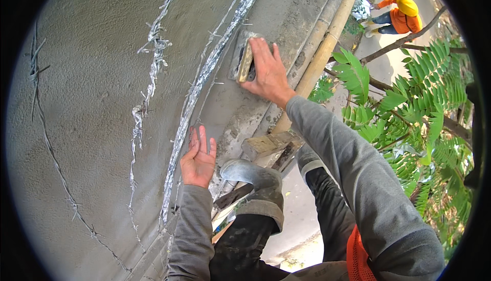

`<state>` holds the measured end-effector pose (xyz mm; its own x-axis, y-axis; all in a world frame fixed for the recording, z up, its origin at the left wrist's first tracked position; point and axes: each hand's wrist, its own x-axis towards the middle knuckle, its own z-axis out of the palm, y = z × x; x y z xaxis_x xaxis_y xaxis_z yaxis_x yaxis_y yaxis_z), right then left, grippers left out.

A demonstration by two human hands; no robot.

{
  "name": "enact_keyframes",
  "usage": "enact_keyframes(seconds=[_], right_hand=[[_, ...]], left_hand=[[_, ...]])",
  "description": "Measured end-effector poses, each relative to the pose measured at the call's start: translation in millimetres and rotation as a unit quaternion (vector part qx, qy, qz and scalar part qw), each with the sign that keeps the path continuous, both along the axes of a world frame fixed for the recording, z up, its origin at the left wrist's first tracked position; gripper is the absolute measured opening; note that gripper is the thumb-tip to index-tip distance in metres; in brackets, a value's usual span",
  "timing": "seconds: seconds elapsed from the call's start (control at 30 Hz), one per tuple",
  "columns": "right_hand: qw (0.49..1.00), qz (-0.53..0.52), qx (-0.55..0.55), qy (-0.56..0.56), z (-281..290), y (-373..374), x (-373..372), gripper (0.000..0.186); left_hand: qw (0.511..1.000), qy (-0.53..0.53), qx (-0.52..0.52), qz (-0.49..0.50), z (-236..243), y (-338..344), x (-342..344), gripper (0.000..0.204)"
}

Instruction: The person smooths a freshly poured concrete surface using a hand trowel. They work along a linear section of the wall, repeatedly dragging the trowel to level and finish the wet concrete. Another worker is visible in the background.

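My right hand (267,75) is closed round the wooden handle of a plastering float (237,61). The float's flat plate lies against the grey cement surface (225,99) beside the bamboo pole. My left hand (198,160) is lifted with its palm showing and fingers stretched, holding nothing. Close to its fingertips runs a silvery, plaster-smeared strand of barbed wire (194,89). Whether those fingers touch the wire I cannot tell.
More barbed wire (51,160) crosses the wall at left. Bamboo poles (335,22) run along the ledge, beside a wooden block (268,145) near my boot (258,184). Leafy branches (394,96) spread at right. Far below, a person in a yellow helmet (407,6) bends over.
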<state>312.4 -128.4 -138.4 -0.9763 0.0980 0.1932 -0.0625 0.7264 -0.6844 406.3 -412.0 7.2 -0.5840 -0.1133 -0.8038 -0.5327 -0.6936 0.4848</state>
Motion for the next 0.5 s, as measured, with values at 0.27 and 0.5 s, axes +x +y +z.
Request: enact_keyframes(seconds=[0.27, 0.5], right_hand=[[0.982, 0.186, 0.034, -0.015, 12, -82, 69, 0.131], [0.997, -0.075, 0.016, 0.012, -8, 13, -36, 0.129]], left_hand=[[1.0, 0.01, 0.007, -0.01, 2, -6, 8, 0.065], [0.999, 0.028, 0.043, 0.002, 2, -17, 16, 0.066]])
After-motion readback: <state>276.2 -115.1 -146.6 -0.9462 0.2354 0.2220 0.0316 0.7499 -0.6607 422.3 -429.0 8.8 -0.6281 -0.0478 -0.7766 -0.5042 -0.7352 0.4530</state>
